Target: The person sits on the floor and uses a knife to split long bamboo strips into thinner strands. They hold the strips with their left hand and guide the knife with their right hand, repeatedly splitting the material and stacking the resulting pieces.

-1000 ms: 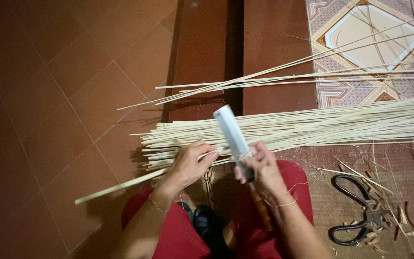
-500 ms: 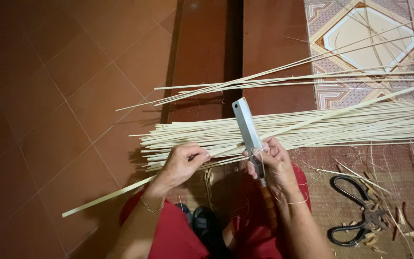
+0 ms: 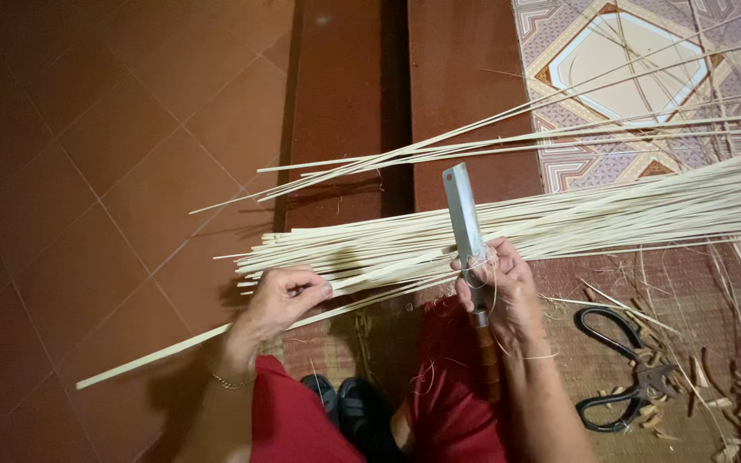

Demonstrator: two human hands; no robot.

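Nearest the camera, the person's knees in red cloth (image 3: 302, 424) frame a pair of dark sandals (image 3: 349, 407) on the floor. Just above the left knee, a thin bracelet (image 3: 231, 382) circles the wrist of the left hand (image 3: 280, 296), which is closed around a single long pale strip (image 3: 173, 351). That strip runs from the fingers down and out to the left, its free end lying over the red tiled floor (image 3: 87, 171), and on the other side it passes towards the right hand.

The right hand (image 3: 499, 287) is clamped on a cleaver-like knife (image 3: 465, 227), gripping it where the flat metal blade meets the brown wooden handle (image 3: 486, 360). The blade stands almost upright, its squared end pointing away from the person, and it crosses the strip close to the fingers. The two hands are held apart, with the strip stretched between them.

To the right of that hand, black-handled shears (image 3: 623, 369) lie on a woven mat (image 3: 688, 283) among shavings and scraps.

Beyond the hands lies a thick bundle of strips (image 3: 559, 223), spreading from the middle out to the right edge. Farther still, a few loose strips (image 3: 473, 141) cross a dark wooden threshold (image 3: 345, 86), and a patterned tile (image 3: 636, 60) shows at the upper right.
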